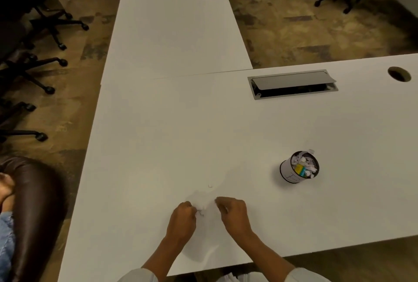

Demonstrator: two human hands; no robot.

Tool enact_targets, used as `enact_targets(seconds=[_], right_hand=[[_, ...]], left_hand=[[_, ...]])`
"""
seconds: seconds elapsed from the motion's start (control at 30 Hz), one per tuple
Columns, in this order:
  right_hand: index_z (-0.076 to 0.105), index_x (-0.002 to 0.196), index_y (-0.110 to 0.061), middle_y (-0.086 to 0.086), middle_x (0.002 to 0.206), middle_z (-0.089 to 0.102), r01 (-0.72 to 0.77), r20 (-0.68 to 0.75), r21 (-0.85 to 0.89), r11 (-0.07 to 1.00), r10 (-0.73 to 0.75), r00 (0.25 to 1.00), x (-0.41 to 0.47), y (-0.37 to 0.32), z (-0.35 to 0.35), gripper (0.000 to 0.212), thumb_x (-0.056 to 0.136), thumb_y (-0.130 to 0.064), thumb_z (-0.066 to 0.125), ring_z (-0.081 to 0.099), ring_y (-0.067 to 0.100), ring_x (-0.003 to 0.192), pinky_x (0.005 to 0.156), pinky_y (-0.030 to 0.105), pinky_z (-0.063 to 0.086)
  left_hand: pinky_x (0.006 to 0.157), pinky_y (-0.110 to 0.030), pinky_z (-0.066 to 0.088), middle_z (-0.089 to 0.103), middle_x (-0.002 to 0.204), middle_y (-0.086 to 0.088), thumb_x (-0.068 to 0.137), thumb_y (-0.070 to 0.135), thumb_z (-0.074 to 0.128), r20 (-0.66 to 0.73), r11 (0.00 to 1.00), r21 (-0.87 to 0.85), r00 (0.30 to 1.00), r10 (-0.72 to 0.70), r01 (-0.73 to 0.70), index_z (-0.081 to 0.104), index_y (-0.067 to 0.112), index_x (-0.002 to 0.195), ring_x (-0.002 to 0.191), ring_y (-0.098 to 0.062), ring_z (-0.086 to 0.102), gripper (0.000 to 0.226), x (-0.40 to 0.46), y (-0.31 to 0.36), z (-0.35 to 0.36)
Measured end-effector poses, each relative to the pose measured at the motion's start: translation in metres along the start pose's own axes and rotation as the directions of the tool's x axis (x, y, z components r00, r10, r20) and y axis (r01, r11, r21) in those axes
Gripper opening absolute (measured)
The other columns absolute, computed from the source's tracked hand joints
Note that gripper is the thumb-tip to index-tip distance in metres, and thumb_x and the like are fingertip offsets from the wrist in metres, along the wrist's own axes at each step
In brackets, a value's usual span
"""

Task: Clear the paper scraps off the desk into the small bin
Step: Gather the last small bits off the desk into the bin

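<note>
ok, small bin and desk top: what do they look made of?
Small bin: seemingly a rigid can wrapped in matte white paper, judging by the pen marks on its side and dark rims; core material unclear. Desk: smooth matte white, likely laminate; seam and cable hatch visible.

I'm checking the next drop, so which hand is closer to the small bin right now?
Right. The right hand sits left of and nearer the camera than the small bin; the left hand is farther left.

Both hands low and close together, left hand (182, 216) fingers curled inward, right hand (234, 212) loosely cupped, forearms converging
</note>
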State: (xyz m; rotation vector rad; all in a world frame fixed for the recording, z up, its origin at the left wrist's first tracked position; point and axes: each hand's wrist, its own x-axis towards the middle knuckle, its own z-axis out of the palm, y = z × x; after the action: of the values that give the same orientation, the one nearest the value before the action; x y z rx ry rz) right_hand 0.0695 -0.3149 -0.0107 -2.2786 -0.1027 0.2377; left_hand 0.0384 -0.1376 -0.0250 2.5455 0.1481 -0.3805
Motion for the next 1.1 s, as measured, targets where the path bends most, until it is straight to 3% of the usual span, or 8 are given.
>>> enact_targets(seconds=[0.07, 0.2, 0.33, 0.5, 0.63, 0.8, 0.93, 1.1], right_hand=[[0.079, 0.095, -0.011, 0.0, 0.094, 0.077, -0.094, -0.131, 0.108, 0.99, 0.108, 0.985, -0.002, 0.003, -0.027, 0.012, 0.084, -0.007, 0.073, 0.071, 0.005, 0.085, 0.081, 0.005, 0.05], [0.079, 0.091, -0.016, -0.005, 0.082, 0.077, -0.207, -0.283, 0.226, 0.952, 0.268, 0.921, 0.007, 0.015, -0.105, 0.01, 0.084, -0.012, 0.074, 0.068, 0.003, 0.074, 0.067, 0.013, 0.051], [0.079, 0.092, -0.015, -0.006, 0.078, 0.069, -0.24, -0.404, 0.13, 0.962, 0.272, 0.873, 0.027, 0.034, -0.187, 0.01, 0.084, -0.013, 0.074, 0.062, 0.005, 0.07, 0.066, -0.001, 0.043], [0.078, 0.097, -0.008, 0.015, 0.083, 0.076, -0.248, -0.377, -0.06, 0.967, 0.208, 0.902, 0.054, 0.053, -0.232, 0.013, 0.086, -0.009, 0.071, 0.066, 0.022, 0.071, 0.069, 0.025, 0.049], [0.075, 0.099, -0.005, 0.017, 0.094, 0.075, -0.229, -0.294, -0.09, 0.969, 0.194, 0.936, 0.063, 0.062, -0.239, 0.017, 0.084, -0.004, 0.068, 0.07, 0.032, 0.087, 0.081, 0.038, 0.058], [0.063, 0.126, -0.016, 0.009, 0.117, 0.07, -0.265, -0.331, -0.027, 0.964, 0.242, 0.912, 0.056, 0.07, -0.253, 0.045, 0.082, -0.011, 0.07, 0.069, 0.025, 0.093, 0.074, 0.009, 0.047], [0.06, 0.128, -0.01, 0.009, 0.127, 0.065, -0.247, -0.357, 0.122, 0.961, 0.274, 0.893, 0.041, 0.075, -0.265, 0.045, 0.084, 0.0, 0.065, 0.063, 0.023, 0.112, 0.093, 0.024, 0.049], [0.067, 0.116, -0.013, 0.001, 0.108, 0.072, -0.272, -0.439, 0.246, 0.931, 0.357, 0.825, 0.015, 0.084, -0.277, 0.041, 0.081, 0.007, 0.062, 0.066, 0.008, 0.099, 0.07, -0.001, 0.047]], left_hand=[[0.071, -0.03, 0.054, 0.071, 0.083, -0.009, 0.083, 0.0, 0.059, -0.019, 1.0, 0.021, 1.0, -0.021, 0.022, 0.075, 0.005, 0.081, 0.077, -0.023, 0.066, 0.017, 0.002, 0.001, -0.005], [0.059, -0.025, 0.047, 0.07, 0.066, -0.006, 0.078, 0.0, 0.063, -0.072, 0.999, 0.002, 0.996, -0.048, 0.049, 0.071, 0.007, 0.066, 0.061, -0.018, 0.062, 0.016, 0.011, 0.01, -0.013], [0.061, -0.031, 0.051, 0.07, 0.066, -0.008, 0.076, -0.002, 0.06, -0.053, 1.0, 0.006, 0.998, 0.031, -0.031, 0.07, 0.004, 0.066, 0.062, -0.021, 0.064, 0.016, 0.029, 0.048, -0.019], [0.063, -0.031, 0.053, 0.072, 0.069, -0.008, 0.079, 0.004, 0.06, -0.066, 0.975, -0.056, 0.975, 0.211, -0.215, 0.072, 0.006, 0.069, 0.063, -0.021, 0.065, 0.016, 0.063, 0.124, -0.026], [0.067, -0.029, 0.056, 0.076, 0.076, -0.007, 0.076, 0.004, 0.064, -0.096, 0.934, -0.216, 0.958, 0.27, -0.285, 0.077, 0.01, 0.08, 0.067, -0.018, 0.069, 0.015, 0.08, 0.198, -0.017], [0.07, -0.027, 0.057, 0.077, 0.08, -0.01, 0.075, 0.003, 0.064, -0.096, 0.879, -0.366, 0.952, 0.291, -0.305, 0.077, 0.007, 0.084, 0.07, -0.017, 0.069, 0.016, 0.094, 0.272, 0.004], [0.082, -0.025, 0.055, 0.075, 0.098, -0.013, 0.079, 0.002, 0.066, -0.041, 0.863, -0.439, 0.965, 0.26, -0.251, 0.073, 0.004, 0.099, 0.086, -0.021, 0.07, 0.021, 0.109, 0.3, 0.019], [0.073, -0.028, 0.058, 0.07, 0.098, -0.015, 0.075, -0.004, 0.062, 0.067, 0.871, -0.433, 0.956, 0.287, -0.231, 0.064, 0.005, 0.114, 0.083, -0.024, 0.068, 0.04, 0.12, 0.296, 0.026]])
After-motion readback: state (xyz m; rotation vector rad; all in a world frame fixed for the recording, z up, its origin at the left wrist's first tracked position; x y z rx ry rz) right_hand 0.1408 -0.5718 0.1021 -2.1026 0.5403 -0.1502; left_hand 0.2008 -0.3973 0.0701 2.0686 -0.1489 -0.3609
